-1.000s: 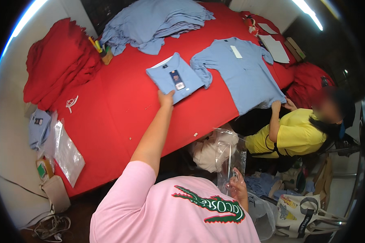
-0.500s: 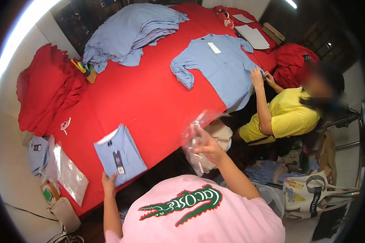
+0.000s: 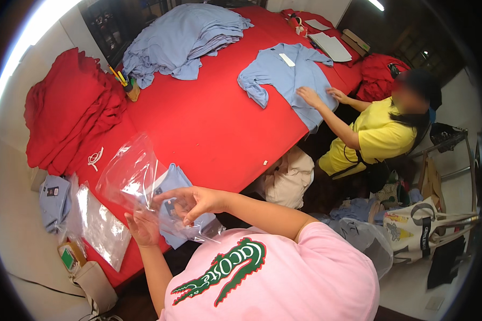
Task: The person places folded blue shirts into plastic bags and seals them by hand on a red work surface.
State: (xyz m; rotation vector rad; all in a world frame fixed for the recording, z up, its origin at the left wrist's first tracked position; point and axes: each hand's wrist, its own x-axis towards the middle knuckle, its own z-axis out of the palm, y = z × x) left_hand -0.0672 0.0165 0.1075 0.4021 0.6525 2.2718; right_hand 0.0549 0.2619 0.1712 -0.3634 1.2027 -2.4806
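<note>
A clear plastic bag (image 3: 127, 167) is spread above the near edge of the table, over a folded light-blue shirt (image 3: 172, 235) with a dark tag. My right hand (image 3: 195, 203) reaches across to the left with curved fingers, its fingertips on the bag. Beside it, my left hand (image 3: 143, 229) has its fingers apart, palm turned up, against the bag's lower edge. The film's glare hides exactly where the fingertips meet it. Part of the folded shirt lies behind my hands and the bag.
On the red table (image 3: 198, 125) are piles of red garments (image 3: 72, 112) and light-blue garments (image 3: 185, 40), a pen holder (image 3: 132, 91) and flat plastic bags (image 3: 99, 224). At right, a co-worker in yellow (image 3: 383, 131) touches a spread light-blue shirt (image 3: 284, 75). A tote bag (image 3: 412, 227) hangs lower right.
My right hand has brought the plastic bag leftward over the folded shirt. My left hand has let go of the shirt and come to the bag. The co-worker's hands have shifted on the spread shirt.
</note>
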